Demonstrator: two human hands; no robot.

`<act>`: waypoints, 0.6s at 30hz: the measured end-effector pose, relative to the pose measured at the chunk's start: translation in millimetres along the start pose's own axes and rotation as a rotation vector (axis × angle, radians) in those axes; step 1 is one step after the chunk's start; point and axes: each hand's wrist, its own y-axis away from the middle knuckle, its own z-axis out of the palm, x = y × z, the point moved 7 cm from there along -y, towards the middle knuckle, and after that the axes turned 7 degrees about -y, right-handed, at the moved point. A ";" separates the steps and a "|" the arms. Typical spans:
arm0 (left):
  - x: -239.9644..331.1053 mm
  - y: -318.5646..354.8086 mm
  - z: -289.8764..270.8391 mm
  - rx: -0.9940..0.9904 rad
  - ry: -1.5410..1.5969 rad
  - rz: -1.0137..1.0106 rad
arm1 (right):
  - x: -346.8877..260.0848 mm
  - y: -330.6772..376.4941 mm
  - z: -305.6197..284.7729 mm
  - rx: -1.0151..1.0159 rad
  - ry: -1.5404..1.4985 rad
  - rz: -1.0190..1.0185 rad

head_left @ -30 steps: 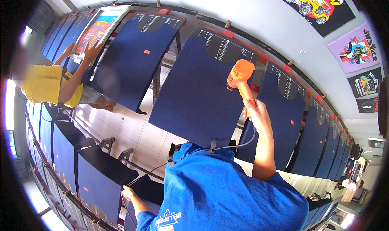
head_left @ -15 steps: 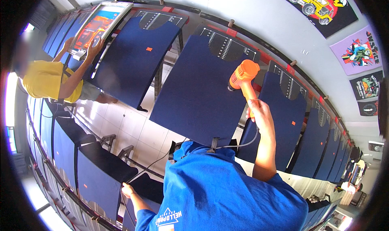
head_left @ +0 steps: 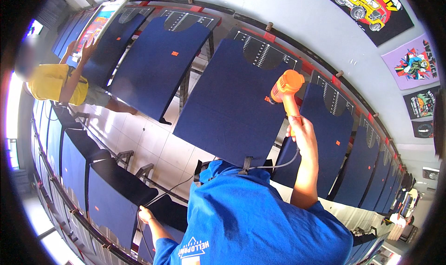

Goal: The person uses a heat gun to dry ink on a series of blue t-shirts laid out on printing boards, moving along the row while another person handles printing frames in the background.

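Heat gun [head_left: 289, 83] — seemingly above cloth panel [head_left: 223, 102]; co-worker [head_left: 58, 86] left, prints [head_left: 409, 63] right.

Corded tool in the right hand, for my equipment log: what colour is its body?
The corded tool has an orange body, clearest in the head view.

Orange heat gun handle [head_left: 291, 108] partly hidden within the right grip [head_left: 304, 135], co-worker's head [head_left: 29, 59] blurred.
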 end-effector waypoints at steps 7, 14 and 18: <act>12.7 12.5 -3.1 -0.016 -0.041 0.083 | 6.9 4.4 -9.7 0.049 -0.057 0.029; 7.5 16.5 8.7 0.025 -0.131 0.128 | 6.5 4.9 -13.4 0.009 -0.031 0.004; 33.1 44.6 -10.9 0.034 -0.030 0.176 | 11.5 -2.9 -12.4 -0.040 -0.069 -0.018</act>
